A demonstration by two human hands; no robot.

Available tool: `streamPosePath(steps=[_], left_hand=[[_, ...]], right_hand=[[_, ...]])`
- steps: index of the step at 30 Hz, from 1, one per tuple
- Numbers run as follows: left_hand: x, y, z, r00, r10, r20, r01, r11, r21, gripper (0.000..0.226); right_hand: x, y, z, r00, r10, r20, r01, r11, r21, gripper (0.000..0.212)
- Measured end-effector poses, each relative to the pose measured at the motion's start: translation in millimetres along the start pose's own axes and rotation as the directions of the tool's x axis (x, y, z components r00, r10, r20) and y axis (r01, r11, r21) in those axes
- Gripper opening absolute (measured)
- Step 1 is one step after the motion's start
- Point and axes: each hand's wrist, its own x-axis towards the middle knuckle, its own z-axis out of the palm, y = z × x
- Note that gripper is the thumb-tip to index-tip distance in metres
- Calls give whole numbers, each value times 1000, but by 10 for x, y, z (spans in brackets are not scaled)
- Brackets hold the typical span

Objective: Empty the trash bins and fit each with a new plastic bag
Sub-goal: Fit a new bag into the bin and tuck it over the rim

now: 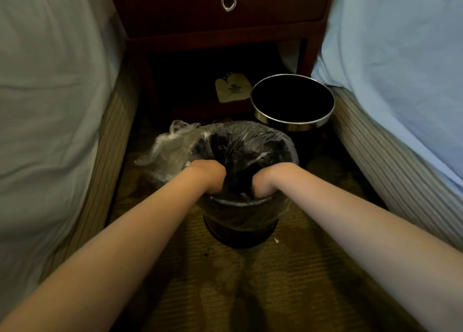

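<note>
While inside bin (241, 232) rim, both hands (210, 174) (266, 181)

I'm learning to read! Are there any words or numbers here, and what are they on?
Card under the nightstand: a dark emblem and small print, too blurred to read.
No writing shows on the lined bin, the bare bin, the plastic bag or the drawer.
</note>
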Motion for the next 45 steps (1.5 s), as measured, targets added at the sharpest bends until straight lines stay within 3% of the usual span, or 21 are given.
streamPosePath(steps=[2, 4, 6, 8, 12, 13, 15, 16, 18, 20, 21, 22, 25, 26, 30, 34, 35, 38, 41, 43, 45], left_hand=[[5, 1, -18, 988, -7, -155, -1, 999, -51, 17], [8, -12, -48, 921, -35, -389, 2, 996, -87, 18], [33, -62, -65, 817, -58, -574, 15, 997, -80, 18], [63, -131, -62, 780, -79, -621, 64, 997, -45, 21], [93, -178, -38, 857, -84, -508, 123, 991, 43, 23], [94, -164, -48, 849, -82, -521, 108, 994, 20, 23], [89, -138, -82, 796, -95, -598, 71, 995, -63, 22], [98, -141, -97, 750, -102, -653, 55, 994, -93, 22], [129, -175, -117, 668, -132, -732, 40, 989, -142, 21], [190, -218, -131, 661, -187, -726, 6, 970, -244, 33], [213, -229, -137, 687, -211, -695, -26, 949, -314, 39], [237, -237, -140, 718, -232, -657, -52, 922, -383, 43], [270, -269, -141, 773, -298, -560, -63, 843, -534, 44], [273, -286, -141, 785, -332, -524, -44, 813, -580, 41], [273, -423, -55, 855, -442, -270, 55, 595, -802, 49], [111, -525, 164, 943, -333, -30, 10, 119, -993, 71], [70, -536, 217, 957, -289, -7, 8, 50, -999, 74], [-8, -546, 343, 981, -193, 23, 25, 9, -1000, 78], [-70, -576, 389, 987, -130, 90, 98, 59, -993, 91], [-75, -594, 336, 978, -203, 47, 71, 113, -991, 83], [-63, -584, 176, 920, -376, -108, -31, 204, -978, 80]], right_hand=[[70, 8, -40, 963, -7, -271, 24, 998, 57, 28], [72, 20, -75, 845, 13, -535, 48, 994, 100, 24], [39, 54, -91, 713, 26, -701, 45, 995, 83, 19], [41, 110, -93, 651, 46, -758, 15, 997, 73, 23], [194, 212, -61, 829, 208, -519, -151, 977, 149, 61], [236, 222, -78, 845, 213, -490, -143, 974, 177, 63], [270, 191, -123, 810, 178, -560, -67, 975, 213, 57], [250, 161, -151, 754, 155, -638, -27, 978, 206, 47], [179, 114, -185, 567, 131, -813, -17, 989, 147, 28], [147, 124, -180, 361, 90, -928, -51, 996, 76, 26], [157, 148, -174, 324, 75, -943, -61, 996, 58, 33], [180, 173, -172, 347, 83, -934, -58, 996, 67, 43], [247, 236, -178, 547, 171, -820, -61, 985, 164, 70], [268, 252, -177, 568, 187, -802, -80, 982, 172, 74], [304, 252, -173, 543, 265, -797, -130, 964, 233, 79], [340, 197, -136, 514, 297, -805, -166, 955, 246, 80], [350, 172, -126, 516, 303, -801, -170, 953, 251, 80], [348, 74, -129, 508, 298, -808, -173, 954, 243, 79], [300, -21, -179, 466, 266, -844, -140, 964, 227, 74], [247, -25, -235, 434, 259, -863, -86, 965, 247, 69], [175, 49, -283, 366, 273, -890, -2, 956, 293, 60]])
